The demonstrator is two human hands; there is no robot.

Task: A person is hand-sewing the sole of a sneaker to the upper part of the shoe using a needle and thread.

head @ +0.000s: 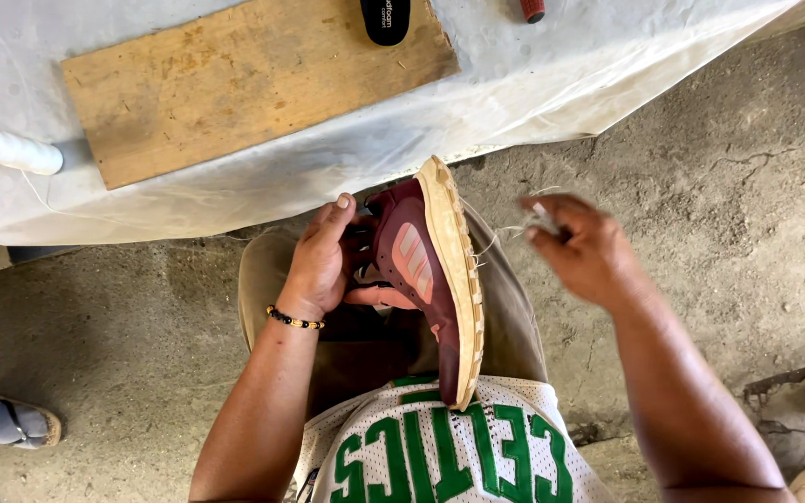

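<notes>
- The left hand [320,263] holds a maroon shoe [421,270] on its side over the lap; the fingers are closed about the upper near the opening, thumb up along the collar.
- The shoe's tan sole [457,270] faces away from that grip, toward the right hand [581,251], and its heel end rests against the jersey [449,452].
- The right hand is blurred; its fingers pinch shut on something small and pale, which I judge to be a needle or awl drawing thread [505,228] out from the sole's edge.
- Judged step: hand-stitching the sole to the upper, mid-pull on a stitch.
- The next move would call for taut thread, a steady left grip, and a fresh entry point just along the seam.
- Beyond the grip, the bench [552,84] carries a wooden board [244,84], a black insole [386,19] and a white spool [6,147].
</notes>
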